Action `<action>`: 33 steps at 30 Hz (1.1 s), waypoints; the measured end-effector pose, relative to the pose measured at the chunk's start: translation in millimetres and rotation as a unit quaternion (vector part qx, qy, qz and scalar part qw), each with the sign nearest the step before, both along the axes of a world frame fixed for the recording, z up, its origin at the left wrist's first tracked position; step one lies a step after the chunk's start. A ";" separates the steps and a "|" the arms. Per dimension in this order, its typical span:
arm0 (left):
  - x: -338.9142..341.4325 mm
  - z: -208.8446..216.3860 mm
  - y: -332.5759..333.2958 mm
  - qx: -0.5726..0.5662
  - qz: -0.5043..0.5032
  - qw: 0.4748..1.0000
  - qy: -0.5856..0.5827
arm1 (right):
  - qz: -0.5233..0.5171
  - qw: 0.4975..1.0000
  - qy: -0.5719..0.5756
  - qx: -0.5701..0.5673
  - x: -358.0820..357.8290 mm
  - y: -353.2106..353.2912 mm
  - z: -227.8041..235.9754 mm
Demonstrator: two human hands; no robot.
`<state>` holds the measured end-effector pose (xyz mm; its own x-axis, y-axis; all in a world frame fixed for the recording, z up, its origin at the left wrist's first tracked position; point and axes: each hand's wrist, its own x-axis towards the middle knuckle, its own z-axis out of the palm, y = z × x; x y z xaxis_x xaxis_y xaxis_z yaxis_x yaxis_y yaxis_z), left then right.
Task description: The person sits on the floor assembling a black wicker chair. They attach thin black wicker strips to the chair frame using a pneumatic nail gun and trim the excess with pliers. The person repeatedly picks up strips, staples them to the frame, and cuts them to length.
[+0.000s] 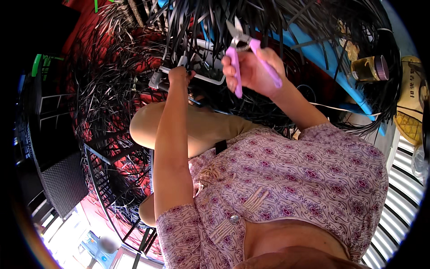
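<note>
Two hands are seen raised over a dense tangle of black strips (134, 89). The right hand (253, 71) is held up high, fingers wrapped tight around the pink handles of a pair of snips (242, 49); the short metal blades are pointed up and away, slightly parted, just clear of the strips hanging above. The left hand (179, 75) is stretched forward and lower, fingers pinched together on a black strip at the edge of a grey metal frame (197, 71), though exactly which strip is gripped cannot be told among so many. The two hands are kept near each other but apart, the snips just beside and above the left hand.

A patterned purple blouse (304, 175) is seen filling the lower right, and a bent knee (148, 127) is tucked below the left forearm. A blue pipe (322, 58) is laid slantwise behind the strips at upper right, with a capped jar (369, 68) resting beside it. A black woven panel (65, 179) is propped at lower left, and a black wire frame (112, 188) is stood next to it on the red floor (96, 27). Corrugated sheet (398, 215) is glimpsed along the right rim.
</note>
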<state>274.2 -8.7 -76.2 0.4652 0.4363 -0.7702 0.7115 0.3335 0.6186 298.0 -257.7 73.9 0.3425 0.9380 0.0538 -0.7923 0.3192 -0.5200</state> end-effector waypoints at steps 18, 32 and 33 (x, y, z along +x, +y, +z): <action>-15.1 -26.5 -0.7 -0.226 0.092 0.957 -0.155 | 0.172 0.923 -0.103 -0.329 -42.5 -1.7 -120.5; -4.1 36.0 -0.5 -0.178 0.035 0.956 -0.232 | 0.123 0.759 -0.194 -0.610 -16.4 12.7 -218.6; -4.0 38.4 -0.7 -0.180 0.042 0.952 -0.244 | 0.123 0.757 -0.196 -0.611 -17.9 12.3 -218.1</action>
<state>270.2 -9.4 -37.8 0.7811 0.2365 -0.5779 0.3300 0.6294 0.7035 280.1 -245.3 -144.1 0.3307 0.4025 -0.8536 -0.4584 -0.7222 -0.5180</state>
